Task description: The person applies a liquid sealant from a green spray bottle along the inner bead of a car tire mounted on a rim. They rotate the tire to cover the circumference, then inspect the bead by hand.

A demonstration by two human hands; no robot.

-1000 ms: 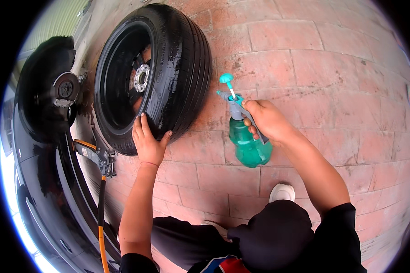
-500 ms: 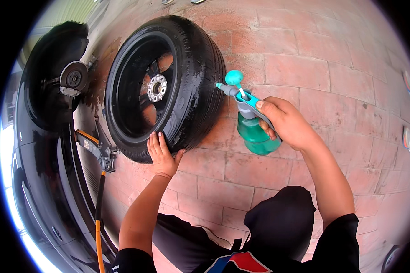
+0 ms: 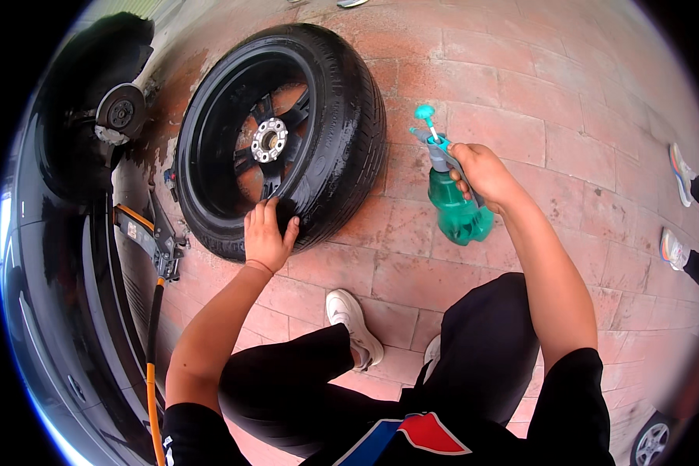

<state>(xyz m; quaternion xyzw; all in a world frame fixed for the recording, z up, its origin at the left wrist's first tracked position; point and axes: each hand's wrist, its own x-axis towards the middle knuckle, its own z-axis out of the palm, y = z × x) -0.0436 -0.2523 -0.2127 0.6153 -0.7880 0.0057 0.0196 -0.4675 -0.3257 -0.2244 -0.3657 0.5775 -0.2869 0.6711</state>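
With its nozzle now farther from the tyre (image 3: 335, 159) than half a second ago, the spray bottle (image 3: 456, 206) sits gripped in the right hand (image 3: 481, 177), apparently beyond close spraying range, while the left hand (image 3: 267, 239), thumb spread, touches the tyre on the paving (image 3: 489, 97).

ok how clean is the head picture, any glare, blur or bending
Head view, middle: pale highlights shine on the tire, while the spray bottle looks fairly sharp; head view, left edge: white-blue glare beside the car; head view, lower right: a hazy smear above the silver wheel; head view, lower left: the jack handle bows.
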